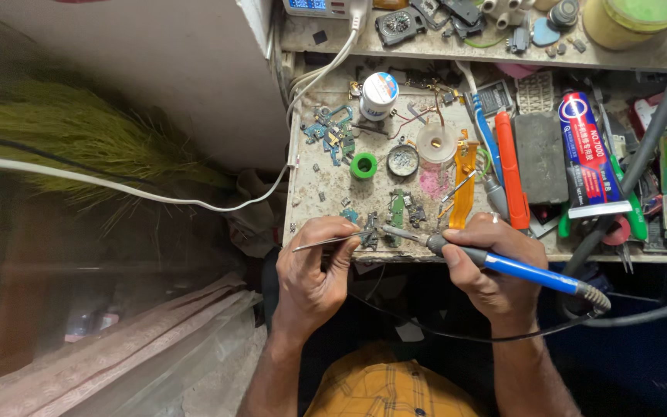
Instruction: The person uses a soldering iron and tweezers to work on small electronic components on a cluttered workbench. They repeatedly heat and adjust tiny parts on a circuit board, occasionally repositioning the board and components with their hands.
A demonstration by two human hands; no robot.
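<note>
At the front edge of the cluttered workbench [326, 197], little bare room is left between scattered parts. Metal tweezers [326, 242] are pinched in the closed left hand [314, 270], tips touching a small circuit board [370, 232]. A blue-handled soldering iron [503, 262] is gripped by the closed right hand [492, 266], tip at the same board. A glue tube [588, 154] lies to the right.

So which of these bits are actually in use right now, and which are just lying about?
In use:
- left hand holding tweezers
- right hand holding blue-handled soldering iron
- small circuit board at both tool tips

Lying about:
- green tape roll
- glue tube
- orange flex cable
- white-capped pot
</note>
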